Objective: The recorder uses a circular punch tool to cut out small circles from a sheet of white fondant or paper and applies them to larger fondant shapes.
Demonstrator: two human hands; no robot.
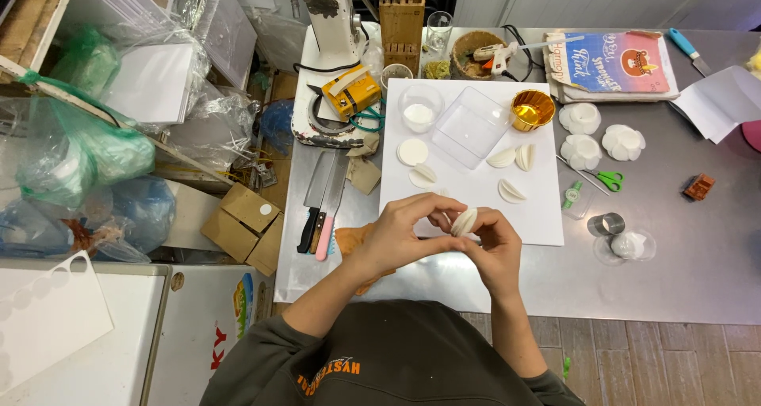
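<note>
Both our hands, left hand [400, 236] and right hand [495, 251], pinch one folded white disc [464, 221] between them above the white board [547, 216], its long axis tilted upright.

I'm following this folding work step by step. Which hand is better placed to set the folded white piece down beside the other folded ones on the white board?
Probably the right hand: it pinches the folded white piece, and the folded ones lie on its side of the white board.
</note>
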